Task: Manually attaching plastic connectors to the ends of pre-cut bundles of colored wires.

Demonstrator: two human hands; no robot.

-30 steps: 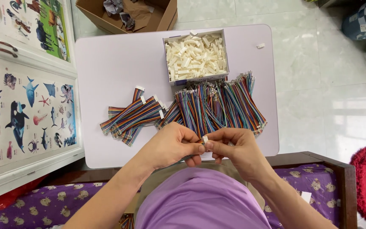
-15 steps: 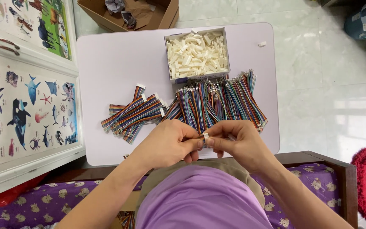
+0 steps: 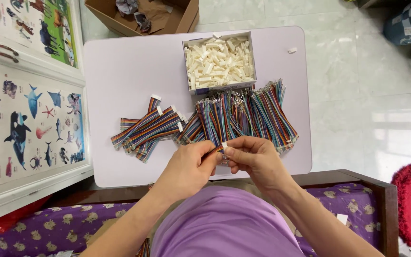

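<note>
At the near edge of the bench point(image 3: 120, 62), in the head view, your two hands meet above the lavender top. Your left hand point(image 3: 186, 169) is closed, thumb and fingertips pinching one end of a short multicoloured ribbon cable point(image 3: 215, 151). Your right hand point(image 3: 253, 159) is closed as well, its fingers curled around a small white connector housing point(image 3: 224, 145) held right at the cable end. Housing and cable end touch between your fingertips; whether the wires are seated inside cannot be told.

Just beyond your hands lies a wide heap of loose multicoloured cables point(image 3: 243, 114), fanned out, their bare metal ends pointing toward the far side. To the left of that heap, close beside it, lies a smaller pile of cables with white housings fitted point(image 3: 148, 126), laid at a slant. Behind the heap, touching its far ends, stands an open box of white connector housings point(image 3: 220, 62), nearly full. One stray white piece point(image 3: 292, 50) sits near the far right corner of the bench.

Beyond the far edge, a brown cardboard carton point(image 3: 167, 16) stands on the tiled floor. At your left runs a white panel with sea-animal posters point(image 3: 24, 114).
</note>
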